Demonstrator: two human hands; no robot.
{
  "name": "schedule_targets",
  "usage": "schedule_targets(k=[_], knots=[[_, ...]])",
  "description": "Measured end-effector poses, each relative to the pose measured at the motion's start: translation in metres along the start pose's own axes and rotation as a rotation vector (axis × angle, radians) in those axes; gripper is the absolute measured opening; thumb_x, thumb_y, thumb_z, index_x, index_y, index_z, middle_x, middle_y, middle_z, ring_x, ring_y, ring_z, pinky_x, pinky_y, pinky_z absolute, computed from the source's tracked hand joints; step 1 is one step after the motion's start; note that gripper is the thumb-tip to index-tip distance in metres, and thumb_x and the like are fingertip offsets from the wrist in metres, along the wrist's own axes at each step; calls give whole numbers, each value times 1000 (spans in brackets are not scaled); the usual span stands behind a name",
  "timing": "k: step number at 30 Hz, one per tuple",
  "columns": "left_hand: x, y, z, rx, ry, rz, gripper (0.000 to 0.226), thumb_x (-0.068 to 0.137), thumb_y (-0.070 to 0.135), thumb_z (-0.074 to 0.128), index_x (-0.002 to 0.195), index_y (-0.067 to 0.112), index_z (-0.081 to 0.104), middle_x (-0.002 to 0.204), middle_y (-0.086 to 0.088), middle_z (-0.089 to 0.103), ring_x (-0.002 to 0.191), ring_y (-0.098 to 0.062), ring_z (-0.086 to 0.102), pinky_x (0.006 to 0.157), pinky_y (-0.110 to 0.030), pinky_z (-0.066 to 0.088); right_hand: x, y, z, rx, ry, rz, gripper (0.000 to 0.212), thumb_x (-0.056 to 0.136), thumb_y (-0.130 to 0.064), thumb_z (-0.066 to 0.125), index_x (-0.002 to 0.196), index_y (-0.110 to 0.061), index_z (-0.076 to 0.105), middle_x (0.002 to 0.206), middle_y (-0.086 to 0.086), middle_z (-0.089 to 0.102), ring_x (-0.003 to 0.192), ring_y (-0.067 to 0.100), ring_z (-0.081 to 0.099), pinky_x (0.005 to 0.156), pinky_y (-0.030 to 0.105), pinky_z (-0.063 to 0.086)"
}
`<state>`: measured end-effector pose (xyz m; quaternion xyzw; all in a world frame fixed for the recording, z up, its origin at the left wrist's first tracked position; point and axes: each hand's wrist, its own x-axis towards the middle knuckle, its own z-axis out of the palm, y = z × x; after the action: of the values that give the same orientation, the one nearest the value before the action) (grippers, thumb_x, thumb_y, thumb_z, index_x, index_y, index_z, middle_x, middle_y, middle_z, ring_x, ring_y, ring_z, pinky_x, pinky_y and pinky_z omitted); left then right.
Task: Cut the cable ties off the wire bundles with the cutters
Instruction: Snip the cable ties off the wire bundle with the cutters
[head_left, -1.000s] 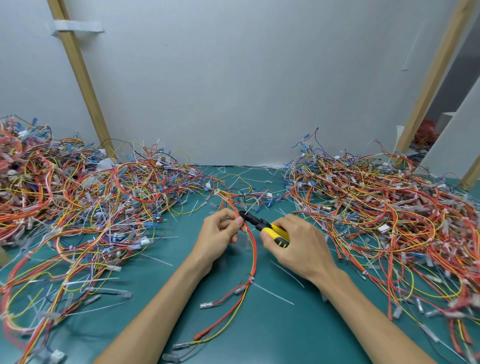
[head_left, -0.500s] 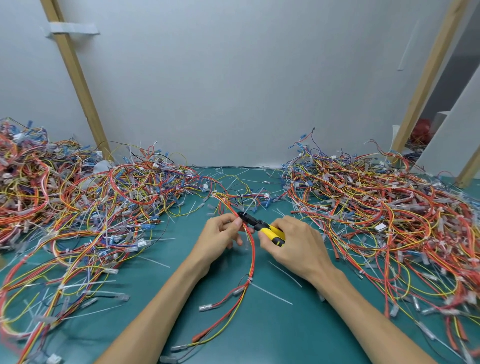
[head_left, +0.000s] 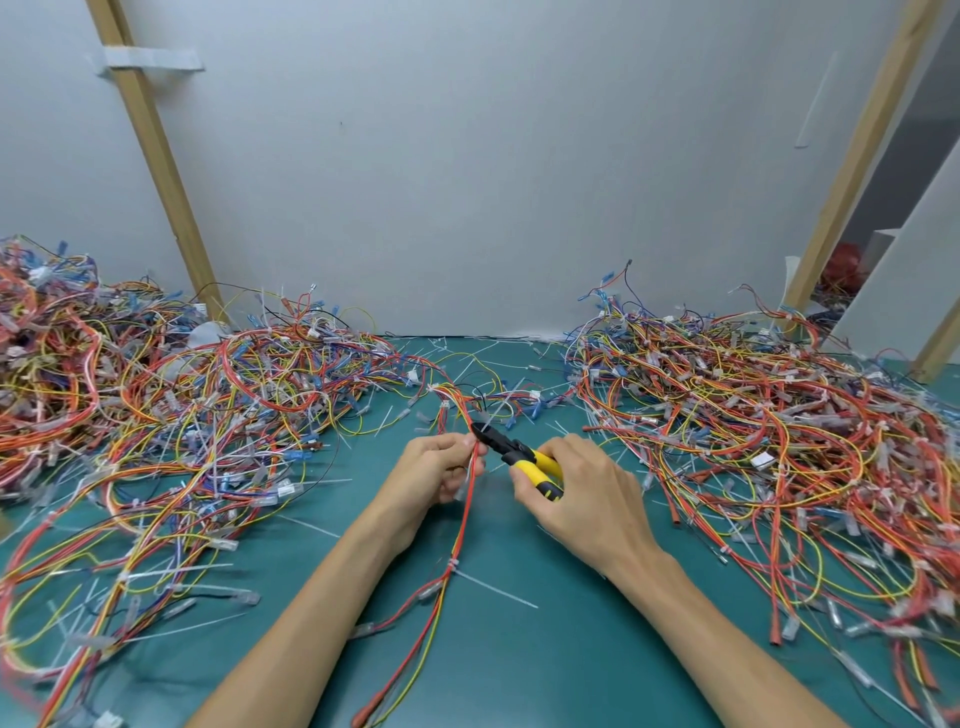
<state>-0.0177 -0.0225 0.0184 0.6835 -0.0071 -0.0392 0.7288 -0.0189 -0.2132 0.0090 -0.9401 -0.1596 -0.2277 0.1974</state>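
Between two heaps of loose wiring, the fingers (head_left: 457, 445) of the left hand (head_left: 434, 470) curl tight round a thin red, orange and yellow wire bundle (head_left: 464, 519), pinching it just under the black nose of the cutters (head_left: 514, 451). The right hand (head_left: 589, 501) wraps its fingers (head_left: 567, 448) over the yellow handles, with the thumb pressed along the near one. The cutter tip touches the bundle at the left fingertips. Whether its blades are biting a tie there is too small and blurred to tell.

Lower down, a white cable tie (head_left: 453, 566) cinches the same bundle, its tail lying on the green table (head_left: 545, 665). The bundle's near end runs off the bottom edge.

The left wire heap (head_left: 182, 410) and the right wire heap (head_left: 753, 431) are both cut off by the picture's sides.
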Motion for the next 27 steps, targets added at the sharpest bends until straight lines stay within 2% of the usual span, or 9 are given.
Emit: schedule_targets(k=[5,8,12,20,27], knots=[[-2,1,-3,-75,-116,2,23,101,11,42,80,16,51,60,10,51,42,-3,28,41,-12,29,1,1,-4,77,57,-82,43,82,-63,46,95,-26,63,86,-16,50,89,11,53,64,31,45],[-1,1,-5,-60,-139,9,25,102,11,40,79,17,47,62,9,50,43,-4,27,44,-15,27,2,5,-8,78,72,-144,44,83,-60,48,102,-24,64,91,-14,55,92,13,54,68,33,50],[0,-3,-4,12,-171,26,24,104,16,40,81,18,48,64,9,51,45,-6,27,51,-22,24,4,11,-12,80,67,-177,43,83,-57,50,104,-23,64,95,-12,58,94,13,53,70,32,49],[1,-5,-4,61,-197,57,26,104,14,38,81,17,49,62,8,50,45,-5,27,46,-15,29,5,13,-15,111,98,-217,38,80,-49,63,104,-20,68,96,-8,60,91,15,53,77,26,44],[1,-5,-4,65,-200,46,26,104,12,39,80,17,49,62,6,48,45,-6,25,43,-13,27,5,13,-17,107,99,-243,34,78,-43,72,101,-18,68,92,-9,59,87,16,53,74,27,44]])
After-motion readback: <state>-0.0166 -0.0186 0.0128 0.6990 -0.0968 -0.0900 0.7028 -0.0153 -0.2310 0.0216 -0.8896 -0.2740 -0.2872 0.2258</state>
